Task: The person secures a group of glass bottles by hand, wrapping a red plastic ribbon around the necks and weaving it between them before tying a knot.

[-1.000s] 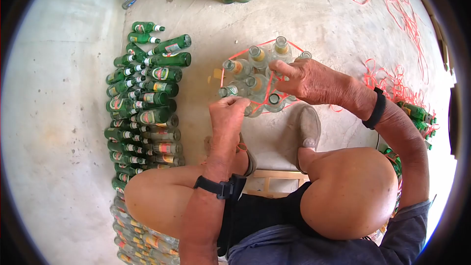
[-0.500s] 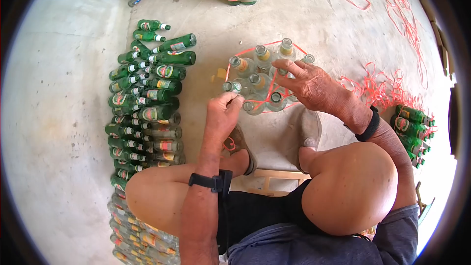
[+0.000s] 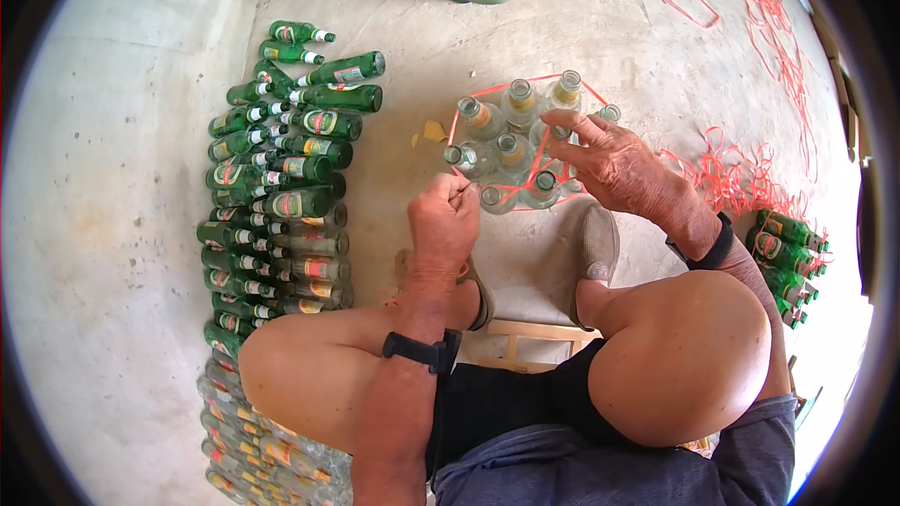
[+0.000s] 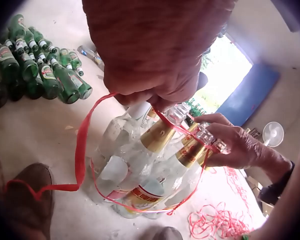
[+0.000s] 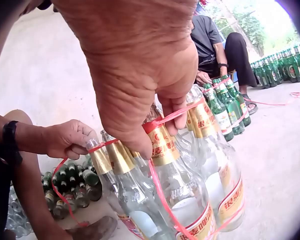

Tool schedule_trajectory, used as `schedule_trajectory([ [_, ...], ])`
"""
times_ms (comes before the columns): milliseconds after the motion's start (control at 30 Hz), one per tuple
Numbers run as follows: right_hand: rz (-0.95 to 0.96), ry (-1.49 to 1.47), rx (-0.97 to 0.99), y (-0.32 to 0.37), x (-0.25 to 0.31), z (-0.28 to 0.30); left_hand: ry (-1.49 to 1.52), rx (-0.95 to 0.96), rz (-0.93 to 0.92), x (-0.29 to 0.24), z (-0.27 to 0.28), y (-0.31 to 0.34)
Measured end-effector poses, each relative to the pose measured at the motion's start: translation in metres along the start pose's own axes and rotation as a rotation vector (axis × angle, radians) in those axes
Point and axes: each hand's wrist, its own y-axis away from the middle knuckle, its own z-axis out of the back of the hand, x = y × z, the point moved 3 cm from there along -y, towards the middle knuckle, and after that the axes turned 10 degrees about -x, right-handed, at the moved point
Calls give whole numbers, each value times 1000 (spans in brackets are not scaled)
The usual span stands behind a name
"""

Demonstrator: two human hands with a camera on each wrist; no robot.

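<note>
Several clear glass bottles (image 3: 511, 155) stand upright in a tight bundle on the floor, with red plastic strap (image 5: 162, 192) looped round their bodies and necks. My left hand (image 3: 443, 225) pinches the strap beside the near-left bottle neck; a loose tail (image 4: 81, 145) hangs from its fingers towards a shoe (image 4: 32, 187). Over the bottle tops on the right side is my right hand (image 3: 611, 167). In the right wrist view its thumb and fingers close round a gold-foiled neck (image 5: 162, 145) where the strap crosses.
Green bottles (image 3: 319, 122) lie stacked in rows to the left, with clear ones (image 3: 281, 450) nearer. Tangled red strap (image 3: 731, 173) and a green bottle bundle (image 3: 787, 258) lie right. Another person (image 5: 210, 47) sits beyond, beside strapped green bottles (image 5: 227, 107).
The head view has shifted, so the bottles appear further right. My left hand has drawn slightly away from the near-left neck, and a short stretch of strap now shows between. The right hand keeps its place.
</note>
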Motion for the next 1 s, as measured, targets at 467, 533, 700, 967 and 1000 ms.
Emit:
schedule_trajectory([
  [467,-30,-57,46,-6,7,10,178,62,181,13,11,6],
  [533,-12,-48,50,-11,11,13,222,135,291,23,13,4],
  [700,159,204,-43,-45,35,14,312,222,396,38,11,3],
  [967,362,9,47,-82,45,-41,348,169,434,43,-11,-2],
  [1000,390,7,20,-82,47,-44,360,165,457,46,-12,-2],
])
